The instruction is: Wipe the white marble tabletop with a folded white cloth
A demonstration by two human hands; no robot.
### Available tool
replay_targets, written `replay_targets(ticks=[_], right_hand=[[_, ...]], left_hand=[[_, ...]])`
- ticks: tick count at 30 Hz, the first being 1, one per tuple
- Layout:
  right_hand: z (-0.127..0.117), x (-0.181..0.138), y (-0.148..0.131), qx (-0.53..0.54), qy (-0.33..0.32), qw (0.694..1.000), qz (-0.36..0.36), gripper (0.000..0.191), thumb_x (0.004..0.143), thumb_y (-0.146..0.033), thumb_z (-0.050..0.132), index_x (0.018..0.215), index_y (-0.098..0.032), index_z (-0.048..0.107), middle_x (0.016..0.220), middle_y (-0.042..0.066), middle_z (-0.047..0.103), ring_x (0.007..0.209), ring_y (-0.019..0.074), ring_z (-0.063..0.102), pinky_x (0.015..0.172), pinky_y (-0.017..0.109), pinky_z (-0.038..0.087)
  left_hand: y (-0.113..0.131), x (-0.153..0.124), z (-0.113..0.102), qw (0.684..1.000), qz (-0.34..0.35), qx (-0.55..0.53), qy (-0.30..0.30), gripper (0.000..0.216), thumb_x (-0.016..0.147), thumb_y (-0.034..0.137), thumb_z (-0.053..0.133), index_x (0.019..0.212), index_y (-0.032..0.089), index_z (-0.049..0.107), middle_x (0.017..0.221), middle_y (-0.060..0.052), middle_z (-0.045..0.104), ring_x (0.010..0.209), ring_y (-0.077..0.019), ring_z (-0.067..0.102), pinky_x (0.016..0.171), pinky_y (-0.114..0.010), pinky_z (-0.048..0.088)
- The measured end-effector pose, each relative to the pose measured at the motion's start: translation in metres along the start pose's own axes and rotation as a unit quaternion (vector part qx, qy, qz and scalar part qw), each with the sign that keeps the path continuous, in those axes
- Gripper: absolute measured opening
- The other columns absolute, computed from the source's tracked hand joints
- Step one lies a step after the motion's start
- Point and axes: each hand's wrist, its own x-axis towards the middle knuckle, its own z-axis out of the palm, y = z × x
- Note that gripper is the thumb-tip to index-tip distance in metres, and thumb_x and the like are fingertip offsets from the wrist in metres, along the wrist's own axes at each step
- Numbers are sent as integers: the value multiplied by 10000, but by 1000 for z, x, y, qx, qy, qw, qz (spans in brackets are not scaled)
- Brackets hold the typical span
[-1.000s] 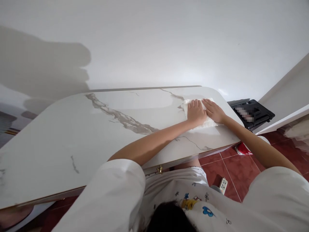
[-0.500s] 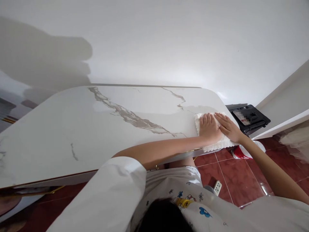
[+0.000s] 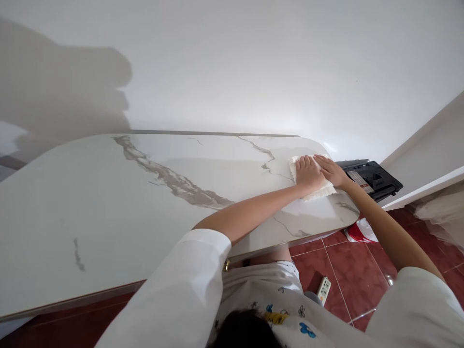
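A white cloth with a ruffled edge lies spread near the right end of a white marble-patterned table. My left hand rests flat on the cloth, fingers extended toward the wall. Just to its right, my right hand also presses flat on the cloth, its fingers stretched out toward the upper left. The two hands sit close together, and they cover much of the cloth's middle.
A white wall stands along the table's far edge. Beyond the right end is a black case. On the red tiled floor are a white power strip and a red and white object.
Both hands and the cloth have moved away from the table's near edge toward the wall. The near right corner of the tabletop is now uncovered. The view has shifted slightly.
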Motion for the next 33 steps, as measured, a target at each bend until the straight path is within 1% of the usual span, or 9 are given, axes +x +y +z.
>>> replay_targets(ticks=[5,9,12,16,20,23,26,30,33], right_hand=[[12,55,15,-23,-3,1000,-1,562,960,-382,206,1484,-199,296,1533,49,316,1424,242,240,1147,486,241],[18,97,17,-44,-5,999,22,561,957,-328,198,1471,-136,318,1534,80,309,1423,235,244,1147,452,237],[22,128,19,-43,-1,998,38,549,943,-292,246,1446,-106,362,1513,94,353,1412,241,272,1143,431,243],[24,160,18,0,29,998,57,498,904,-238,306,1364,-151,477,1430,72,483,1320,241,418,1096,410,313],[22,176,13,22,29,995,98,406,906,-257,317,1171,-180,614,1254,85,629,1132,271,566,958,406,428],[21,179,11,5,22,993,113,393,906,-261,308,1112,-174,632,1189,104,658,1088,285,585,916,407,445],[22,174,12,-2,29,996,84,439,909,-247,278,1222,-161,573,1291,102,601,1185,273,533,993,426,398],[27,155,12,-21,25,999,42,514,922,-265,240,1389,-140,417,1472,100,420,1380,249,329,1104,449,297],[29,132,8,-25,22,999,22,546,939,-317,210,1441,-155,352,1518,94,344,1422,253,243,1138,476,241]], left_hand=[[-25,41,-10,1000,-9,23,7,619,919,300,276,1450,-17,254,1550,-161,235,1439,-265,176,1181,-381,120],[-50,77,-16,999,4,30,32,561,897,267,323,1388,-2,355,1479,-179,361,1386,-269,280,1154,-381,167],[-68,105,-19,999,11,22,28,512,894,255,342,1352,32,392,1436,-186,406,1358,-274,310,1128,-399,199],[-87,137,-22,999,12,17,24,443,899,242,356,1290,57,452,1383,-194,462,1316,-273,358,1093,-408,229],[-99,155,-24,1000,3,18,16,383,893,252,364,1160,62,561,1245,-182,585,1215,-256,480,1034,-372,293],[-101,159,-24,999,5,22,28,373,889,258,370,1124,64,586,1196,-173,618,1176,-255,516,1011,-366,316],[-101,153,-23,998,27,47,39,387,899,264,359,1141,56,578,1204,-176,609,1194,-255,497,1029,-365,304],[-96,131,-20,995,49,69,55,451,908,280,343,1281,72,487,1356,-165,504,1296,-260,399,1084,-379,259],[-88,105,-18,993,46,82,65,505,908,277,325,1361,71,409,1444,-153,421,1351,-262,333,1118,-392,221]])
